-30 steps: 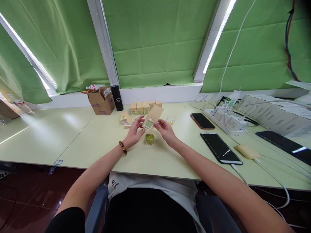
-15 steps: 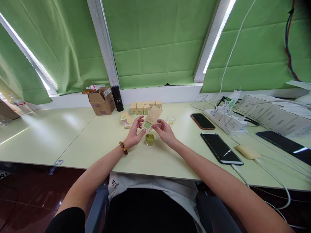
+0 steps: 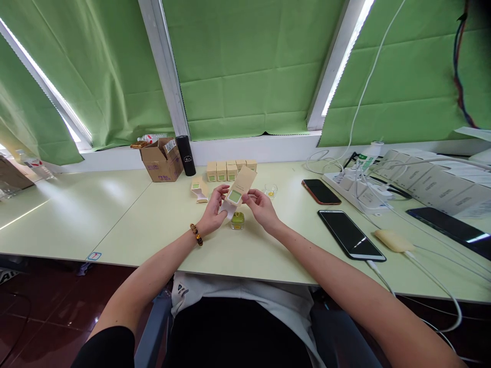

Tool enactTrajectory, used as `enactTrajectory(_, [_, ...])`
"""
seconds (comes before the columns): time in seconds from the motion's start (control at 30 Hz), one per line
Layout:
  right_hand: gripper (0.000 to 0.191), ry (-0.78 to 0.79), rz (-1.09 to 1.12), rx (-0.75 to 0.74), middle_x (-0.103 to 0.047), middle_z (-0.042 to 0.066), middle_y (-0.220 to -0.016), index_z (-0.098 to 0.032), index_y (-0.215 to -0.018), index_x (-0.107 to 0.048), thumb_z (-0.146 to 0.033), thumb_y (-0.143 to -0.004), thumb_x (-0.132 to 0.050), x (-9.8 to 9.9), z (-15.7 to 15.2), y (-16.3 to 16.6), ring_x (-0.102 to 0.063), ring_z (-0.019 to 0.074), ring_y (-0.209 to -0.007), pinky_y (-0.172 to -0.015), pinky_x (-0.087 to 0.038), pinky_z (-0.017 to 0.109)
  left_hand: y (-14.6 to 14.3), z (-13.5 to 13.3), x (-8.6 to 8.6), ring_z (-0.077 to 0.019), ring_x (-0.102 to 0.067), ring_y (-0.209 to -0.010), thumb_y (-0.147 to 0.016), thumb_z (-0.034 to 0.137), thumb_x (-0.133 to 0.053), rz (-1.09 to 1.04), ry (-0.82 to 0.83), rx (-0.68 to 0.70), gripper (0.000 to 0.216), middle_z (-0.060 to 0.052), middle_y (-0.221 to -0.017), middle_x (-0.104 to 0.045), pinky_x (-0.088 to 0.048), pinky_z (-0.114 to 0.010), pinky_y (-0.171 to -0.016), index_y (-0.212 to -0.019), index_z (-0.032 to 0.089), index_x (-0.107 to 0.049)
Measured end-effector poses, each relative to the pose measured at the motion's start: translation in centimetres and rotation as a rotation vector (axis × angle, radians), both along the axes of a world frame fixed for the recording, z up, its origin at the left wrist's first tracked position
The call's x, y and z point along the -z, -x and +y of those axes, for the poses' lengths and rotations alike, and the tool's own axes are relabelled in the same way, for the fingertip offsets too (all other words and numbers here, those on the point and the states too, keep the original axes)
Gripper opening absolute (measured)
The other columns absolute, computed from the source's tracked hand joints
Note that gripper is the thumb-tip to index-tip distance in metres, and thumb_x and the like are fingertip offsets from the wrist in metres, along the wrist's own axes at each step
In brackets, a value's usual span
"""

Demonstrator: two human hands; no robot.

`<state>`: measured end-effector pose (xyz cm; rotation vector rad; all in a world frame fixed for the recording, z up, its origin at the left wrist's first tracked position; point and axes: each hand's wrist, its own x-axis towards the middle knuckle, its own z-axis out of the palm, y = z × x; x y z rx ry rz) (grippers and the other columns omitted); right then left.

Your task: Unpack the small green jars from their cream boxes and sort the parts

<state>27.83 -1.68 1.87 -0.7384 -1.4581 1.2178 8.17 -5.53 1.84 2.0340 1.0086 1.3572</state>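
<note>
Both my hands hold a flattened tan carton (image 3: 239,188) with a green square on its face, tilted above the desk. My left hand (image 3: 214,210), with a bead bracelet at the wrist, grips its lower left end, where a white flap hangs down. My right hand (image 3: 262,207) pinches its right edge. Just below the carton a small green jar (image 3: 238,221) stands on the pale green desk (image 3: 161,220). A row of several finished tan boxes (image 3: 230,169) stands behind, and one opened carton (image 3: 199,189) lies to the left.
A brown cardboard box (image 3: 161,162) and a black tumbler (image 3: 185,155) stand at the back left. A small clear dish (image 3: 270,190) sits right of my hands. Two phones (image 3: 321,191) (image 3: 351,235), a power strip (image 3: 358,193) with white cables and white boxes (image 3: 425,180) fill the right side.
The carton has turned slightly in my hands and a white flap now hangs out of its lower end by my left fingers. The view has shifted a little.
</note>
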Motion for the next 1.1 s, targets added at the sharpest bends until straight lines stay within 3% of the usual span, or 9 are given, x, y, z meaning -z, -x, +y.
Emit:
enactTrajectory(0.2, [0.06, 0.075, 0.047, -0.024, -0.083, 0.006, -0.092, -0.027, -0.099, -0.064, -0.077, -0.072, -0.081, -0.3, 0.0, -0.3, -0.078, 0.0282, -0.1, -0.1, -0.057, 0.046, 0.0, -0.2, -0.1, -0.0272, -0.058, -0.126, -0.09, 0.026, -0.059, 0.02, -0.055, -0.031, 0.064, -0.015, -0.144, -0.056, -0.049, -0.042, -0.1, -0.149, 0.024, -0.035])
enactTrajectory(0.4, [0.061, 0.077, 0.03, -0.027, -0.082, 0.004, -0.088, -0.027, -0.099, -0.062, -0.077, -0.071, -0.082, -0.4, -0.3, -0.2, -0.077, 0.0275, -0.099, -0.095, -0.055, 0.042, -0.1, -0.7, -0.5, -0.0275, -0.064, -0.118, -0.094, 0.036, -0.069, 0.107, -0.162, -0.2, 0.053, -0.015, -0.137, -0.065, -0.05, -0.043, -0.096, -0.142, 0.022, -0.049])
enactTrajectory(0.63, [0.066, 0.115, 0.049, 0.013, -0.081, 0.004, -0.085, -0.027, -0.093, -0.06, -0.08, -0.064, -0.084, -0.7, -0.1, -0.3, -0.076, 0.028, -0.097, -0.091, -0.055, 0.042, 0.2, -0.7, -0.5, -0.0267, -0.067, -0.121, -0.111, 0.035, -0.038, 0.199, -0.301, -0.218, 0.042, -0.015, -0.14, -0.069, -0.052, -0.047, -0.104, -0.148, 0.023, -0.054])
enactTrajectory(0.87, [0.064, 0.1, 0.042, -0.035, -0.081, 0.004, -0.088, -0.027, -0.098, -0.061, -0.078, -0.067, -0.085, -0.6, -0.2, -0.2, -0.075, 0.0271, -0.096, -0.089, -0.055, 0.041, -0.1, -0.4, -0.4, -0.0236, -0.071, -0.105, -0.1, 0.034, -0.064, 0.109, -0.271, -0.267, 0.037, -0.013, -0.124, -0.074, -0.056, -0.041, -0.093, -0.135, 0.022, -0.059])
enactTrajectory(1.1, [0.065, 0.077, 0.049, -0.014, -0.079, 0.006, -0.089, -0.025, -0.093, -0.067, -0.081, -0.065, -0.083, -1.2, -0.4, -0.2, -0.07, 0.0242, -0.087, -0.08, -0.055, 0.038, -0.1, -0.4, -0.3, -0.0267, -0.067, -0.113, -0.086, 0.04, -0.082, 0.076, -0.226, -0.181, 0.065, -0.014, -0.134, -0.069, -0.055, -0.042, -0.097, -0.143, 0.023, -0.054])
